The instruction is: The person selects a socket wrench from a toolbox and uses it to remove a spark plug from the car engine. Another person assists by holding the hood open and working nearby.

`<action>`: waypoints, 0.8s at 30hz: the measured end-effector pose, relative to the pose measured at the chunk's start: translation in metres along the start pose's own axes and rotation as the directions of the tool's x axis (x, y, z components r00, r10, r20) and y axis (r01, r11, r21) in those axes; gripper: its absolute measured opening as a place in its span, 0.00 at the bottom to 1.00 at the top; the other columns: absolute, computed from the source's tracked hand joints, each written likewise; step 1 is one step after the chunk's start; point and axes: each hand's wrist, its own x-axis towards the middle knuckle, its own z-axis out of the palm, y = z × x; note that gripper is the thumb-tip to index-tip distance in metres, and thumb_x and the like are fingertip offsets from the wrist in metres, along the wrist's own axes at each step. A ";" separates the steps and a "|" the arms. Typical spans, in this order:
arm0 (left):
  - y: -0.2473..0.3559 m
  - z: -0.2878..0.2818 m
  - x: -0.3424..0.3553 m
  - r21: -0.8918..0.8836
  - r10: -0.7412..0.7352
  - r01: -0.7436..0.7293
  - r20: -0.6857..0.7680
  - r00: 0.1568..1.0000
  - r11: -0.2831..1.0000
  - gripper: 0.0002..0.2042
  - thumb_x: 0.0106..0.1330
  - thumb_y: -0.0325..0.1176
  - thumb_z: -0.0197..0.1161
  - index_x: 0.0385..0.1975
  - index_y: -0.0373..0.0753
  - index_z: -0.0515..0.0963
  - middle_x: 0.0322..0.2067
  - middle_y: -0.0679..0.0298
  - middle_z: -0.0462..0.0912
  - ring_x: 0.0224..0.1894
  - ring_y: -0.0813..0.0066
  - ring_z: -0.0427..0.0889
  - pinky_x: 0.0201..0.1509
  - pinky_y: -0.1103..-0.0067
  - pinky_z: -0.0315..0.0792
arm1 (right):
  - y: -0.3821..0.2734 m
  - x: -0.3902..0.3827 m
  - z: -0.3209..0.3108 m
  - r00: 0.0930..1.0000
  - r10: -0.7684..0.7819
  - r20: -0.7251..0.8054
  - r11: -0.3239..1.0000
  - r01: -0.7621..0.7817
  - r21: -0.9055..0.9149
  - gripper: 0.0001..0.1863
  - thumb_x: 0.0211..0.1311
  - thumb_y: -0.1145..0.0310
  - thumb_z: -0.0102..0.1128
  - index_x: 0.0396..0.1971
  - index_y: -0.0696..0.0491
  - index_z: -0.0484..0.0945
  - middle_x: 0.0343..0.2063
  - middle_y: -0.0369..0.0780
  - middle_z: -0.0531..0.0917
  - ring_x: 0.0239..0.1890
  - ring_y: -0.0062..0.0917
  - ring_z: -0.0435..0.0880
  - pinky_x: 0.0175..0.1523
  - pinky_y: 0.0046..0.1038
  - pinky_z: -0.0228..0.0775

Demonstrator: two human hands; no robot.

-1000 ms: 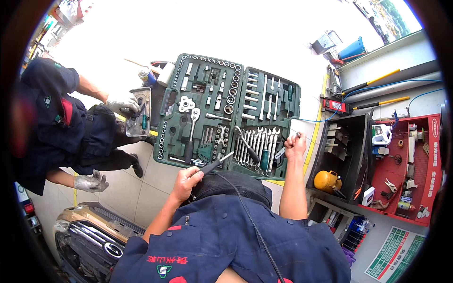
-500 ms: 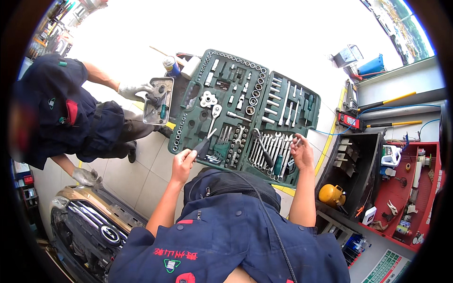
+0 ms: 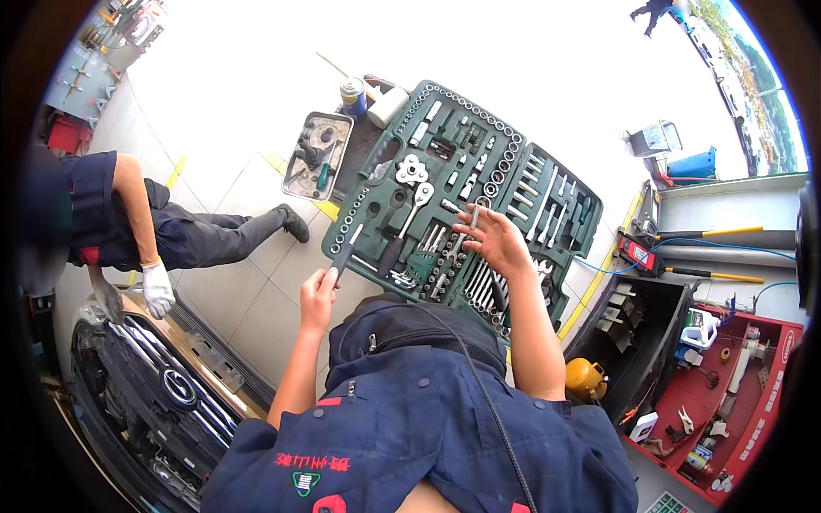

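Note:
My left hand (image 3: 317,301) is closed around a slim dark-handled tool (image 3: 346,255) with a silver shaft, which points up over the near left part of the tool case. Between the fingertips of my right hand (image 3: 500,245) is a small silver metal piece (image 3: 475,217); its kind is unclear. This hand is above the middle of the opened green socket set case (image 3: 369,211). In the case lie a ratchet (image 3: 416,203), several sockets (image 3: 503,162) and combination wrenches (image 3: 481,286), partly hidden by my right hand.
A metal tray (image 3: 289,179) with parts stands left of the case, beside a spray can (image 3: 352,96). At left, a gloved co-worker (image 3: 158,291) bends over a car front (image 3: 184,389). A black bin (image 3: 637,333) and red tool tray (image 3: 727,393) are at right.
My right hand has moved left and up, from beside the wrenches to the case's middle. The co-worker's hand has left the tray, and both gloved hands are now near the car front.

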 end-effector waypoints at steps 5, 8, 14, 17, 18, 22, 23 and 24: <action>-0.003 -0.009 0.004 -0.030 -0.017 0.015 -0.073 0.997 0.999 0.20 0.75 0.45 0.60 0.22 0.37 0.74 0.15 0.76 0.63 0.17 0.91 0.57 0.20 0.82 0.48 | 0.013 0.021 -0.010 0.997 0.043 -0.071 0.999 -0.044 -0.016 0.23 0.74 0.61 0.52 0.61 0.61 0.70 0.56 0.49 0.79 0.54 0.36 0.82 0.54 0.37 0.76; -0.002 -0.010 0.010 -0.010 -0.022 0.021 -0.065 0.998 1.000 0.20 0.75 0.45 0.59 0.22 0.37 0.74 0.15 0.76 0.63 0.17 0.90 0.57 0.20 0.82 0.48 | 0.015 0.024 -0.011 0.995 0.038 -0.090 0.999 -0.038 -0.003 0.20 0.74 0.66 0.52 0.60 0.61 0.70 0.52 0.48 0.81 0.50 0.35 0.84 0.51 0.34 0.78; 0.004 -0.001 0.022 -0.016 -0.001 0.001 -0.033 0.999 1.000 0.20 0.75 0.45 0.60 0.23 0.37 0.75 0.15 0.76 0.63 0.17 0.90 0.57 0.20 0.82 0.49 | 0.012 0.018 -0.016 0.995 -0.007 -0.102 0.999 0.003 -0.035 0.17 0.76 0.72 0.51 0.60 0.61 0.69 0.47 0.47 0.83 0.42 0.32 0.87 0.42 0.26 0.80; 0.005 0.003 0.028 -0.004 0.009 -0.010 -0.010 1.000 1.000 0.20 0.75 0.46 0.59 0.23 0.37 0.75 0.15 0.76 0.63 0.17 0.90 0.57 0.20 0.82 0.48 | 0.012 0.015 -0.020 0.995 -0.021 -0.101 1.000 0.019 -0.020 0.17 0.76 0.71 0.52 0.60 0.60 0.70 0.46 0.46 0.83 0.42 0.31 0.87 0.41 0.26 0.80; 0.002 0.004 0.030 0.004 0.014 -0.014 -0.001 1.000 1.000 0.20 0.75 0.46 0.59 0.23 0.38 0.74 0.15 0.76 0.63 0.16 0.91 0.57 0.20 0.83 0.48 | 0.012 0.014 -0.021 0.995 -0.020 -0.099 1.000 0.019 -0.008 0.17 0.76 0.71 0.52 0.60 0.60 0.70 0.46 0.46 0.83 0.42 0.31 0.87 0.41 0.26 0.80; 0.002 0.010 0.034 -0.011 0.023 -0.023 0.028 0.999 1.000 0.20 0.76 0.45 0.58 0.24 0.38 0.74 0.16 0.76 0.65 0.16 0.91 0.58 0.20 0.84 0.48 | 0.012 0.012 -0.023 0.994 -0.034 -0.101 0.999 0.035 0.009 0.17 0.76 0.71 0.51 0.60 0.60 0.71 0.47 0.46 0.83 0.43 0.31 0.87 0.42 0.26 0.81; 0.003 0.011 0.035 -0.016 0.021 -0.021 0.035 0.999 1.000 0.19 0.76 0.45 0.58 0.24 0.38 0.74 0.16 0.76 0.65 0.16 0.91 0.58 0.19 0.84 0.48 | 0.012 0.011 -0.023 0.994 -0.037 -0.105 0.999 0.039 0.013 0.17 0.77 0.71 0.51 0.60 0.60 0.71 0.47 0.47 0.83 0.44 0.31 0.87 0.42 0.26 0.81; 0.004 0.011 0.035 -0.017 0.015 -0.015 0.042 0.999 1.000 0.19 0.76 0.44 0.58 0.24 0.38 0.74 0.17 0.76 0.66 0.16 0.92 0.58 0.19 0.84 0.48 | 0.012 0.011 -0.023 0.993 -0.039 -0.108 0.999 0.041 0.017 0.17 0.77 0.71 0.51 0.60 0.60 0.70 0.48 0.47 0.83 0.44 0.31 0.87 0.42 0.26 0.81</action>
